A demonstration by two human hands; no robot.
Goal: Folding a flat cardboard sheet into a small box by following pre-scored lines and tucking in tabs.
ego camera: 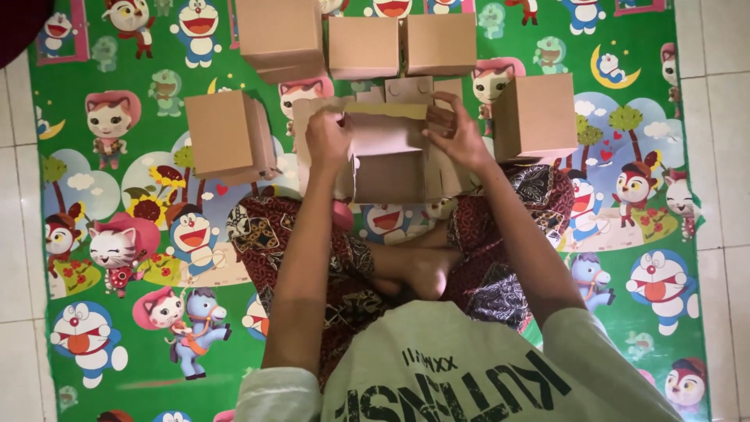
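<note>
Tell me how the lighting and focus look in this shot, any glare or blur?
Head view: soft, even light, no glare on the green cartoon mat; faint shadows beside the folded boxes; left hand, right hand and unfolded box fairly sharp.

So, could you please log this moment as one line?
left hand: holds half-folded cardboard box | right hand: bends its flap | finished boxes: around on cartoon mat
</note>
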